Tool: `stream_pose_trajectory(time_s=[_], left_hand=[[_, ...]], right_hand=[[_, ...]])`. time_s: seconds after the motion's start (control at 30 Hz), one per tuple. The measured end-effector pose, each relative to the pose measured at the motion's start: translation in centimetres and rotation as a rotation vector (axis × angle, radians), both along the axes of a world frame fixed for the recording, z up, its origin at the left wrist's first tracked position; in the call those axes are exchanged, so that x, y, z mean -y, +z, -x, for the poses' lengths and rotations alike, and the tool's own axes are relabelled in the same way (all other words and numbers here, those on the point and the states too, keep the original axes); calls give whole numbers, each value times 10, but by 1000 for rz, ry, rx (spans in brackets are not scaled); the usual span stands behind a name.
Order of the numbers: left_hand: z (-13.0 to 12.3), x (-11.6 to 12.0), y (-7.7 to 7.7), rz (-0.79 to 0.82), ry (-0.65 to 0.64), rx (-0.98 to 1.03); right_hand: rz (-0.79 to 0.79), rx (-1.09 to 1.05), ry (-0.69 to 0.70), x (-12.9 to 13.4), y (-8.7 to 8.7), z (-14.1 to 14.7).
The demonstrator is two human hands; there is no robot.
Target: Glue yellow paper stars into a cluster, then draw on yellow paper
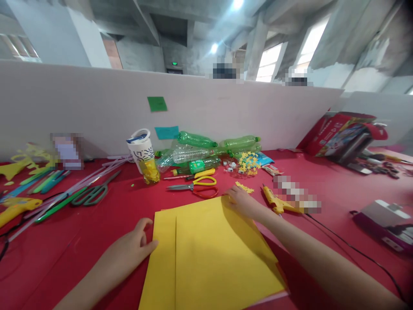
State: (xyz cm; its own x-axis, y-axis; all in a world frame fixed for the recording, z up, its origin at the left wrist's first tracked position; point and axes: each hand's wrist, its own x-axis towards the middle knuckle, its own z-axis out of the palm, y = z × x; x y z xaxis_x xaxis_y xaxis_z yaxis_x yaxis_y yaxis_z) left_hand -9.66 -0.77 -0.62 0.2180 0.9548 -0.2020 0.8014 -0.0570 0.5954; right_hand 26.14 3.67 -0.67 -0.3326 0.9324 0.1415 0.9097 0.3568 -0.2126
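Observation:
A stack of yellow paper [209, 249] lies in front of me on the red tabletop, with a narrower strip along its left side. Pink sheet edges peek out beneath its lower right corner. My left hand [137, 239] is at the stack's left edge, thumb and fingers apart, the thumb tip touching or just over the paper. At the top right corner, my right hand [240, 200] has its fingers closed over the paper's edge; the thumb is hidden. Just beyond are scissors [193, 186] with yellow and red handles, a yellow utility knife [203, 174] and small yellow paper stars [244, 187].
Green plastic bottles [196, 139] lie before the white partition [97, 103], beside a patterned cup [142, 150]. A yellow glue gun [275, 202] trails its cord at right. Dark scissors [93, 193] and another glue gun [21, 209] lie left. A purple box [383, 228] stands far right.

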Motion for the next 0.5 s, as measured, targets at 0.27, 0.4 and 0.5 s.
stream_pose_trajectory(time_s=[0.27,0.4,0.5], left_hand=[[8,30,-22,-376,-381,-211],[3,45,-28,-378,-470,-230],[-5,53,-29,-384,-472,-240]], right_hand=[[126,-25,-60,-20,1,-9],[222,-71,-44,-14,0,-19],[246,-79,-65,-11,-3,-27]])
